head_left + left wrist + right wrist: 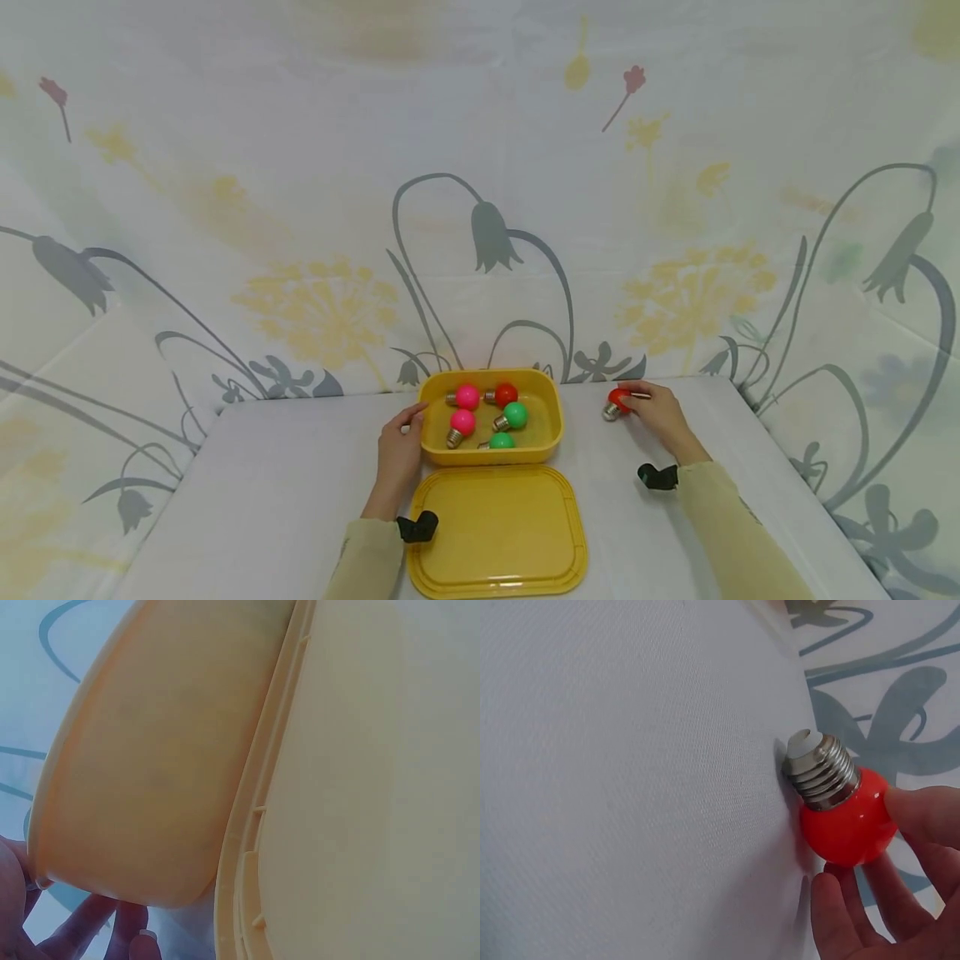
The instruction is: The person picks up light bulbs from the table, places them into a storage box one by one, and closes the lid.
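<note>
My right hand (660,412) pinches a red light bulb (847,817) by its round globe, thumb on one side and fingers on the other. Its silver screw base points away from the palm, close to the white tabletop. My left hand (400,450) is at the left end of a yellow plastic box (487,457), its fingers (84,924) loosely bent against the outer wall and rim. Inside the box lie several bulbs: two pink ones, including a pink bulb (462,422), a red bulb (506,394), and two green ones, including a green bulb (515,414).
A flat yellow lid (498,533) lies in front of the box, near its front wall. The white table (285,483) runs back to a hanging flower-printed cloth (480,125), which also closes in both sides. A dark strap piece (657,477) sits at my right wrist.
</note>
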A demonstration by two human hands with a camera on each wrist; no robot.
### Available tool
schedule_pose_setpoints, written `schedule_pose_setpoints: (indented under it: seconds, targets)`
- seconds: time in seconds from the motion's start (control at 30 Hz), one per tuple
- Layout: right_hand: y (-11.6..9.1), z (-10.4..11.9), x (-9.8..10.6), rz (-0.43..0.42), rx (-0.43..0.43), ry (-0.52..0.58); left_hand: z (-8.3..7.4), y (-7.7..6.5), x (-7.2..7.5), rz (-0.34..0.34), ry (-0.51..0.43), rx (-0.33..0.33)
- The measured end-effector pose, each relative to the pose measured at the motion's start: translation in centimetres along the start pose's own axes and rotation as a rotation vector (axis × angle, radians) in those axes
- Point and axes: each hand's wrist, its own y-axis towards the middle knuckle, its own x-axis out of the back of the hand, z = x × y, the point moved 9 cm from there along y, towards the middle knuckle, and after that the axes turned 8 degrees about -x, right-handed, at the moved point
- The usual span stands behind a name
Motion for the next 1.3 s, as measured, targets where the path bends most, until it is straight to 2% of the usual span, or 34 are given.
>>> schedule_pose_setpoints:
  seconds: [0.3,0.83,1.3]
  targets:
    - [-0.5,0.6,0.1,0.014,0.013,-0.026,-0.1,-0.1,-0.1,0.007,-0.003,-0.009]
    - [-1.0,0.2,0.2,0.067,0.004,0.036,-0.2,-0.1,0.0,0.007,-0.009,-0.01]
    - [-1.2,-0.2,0.1,0.036,-0.024,0.057,0.1,-0.1,0.0,0.004,-0.012,-0.006]
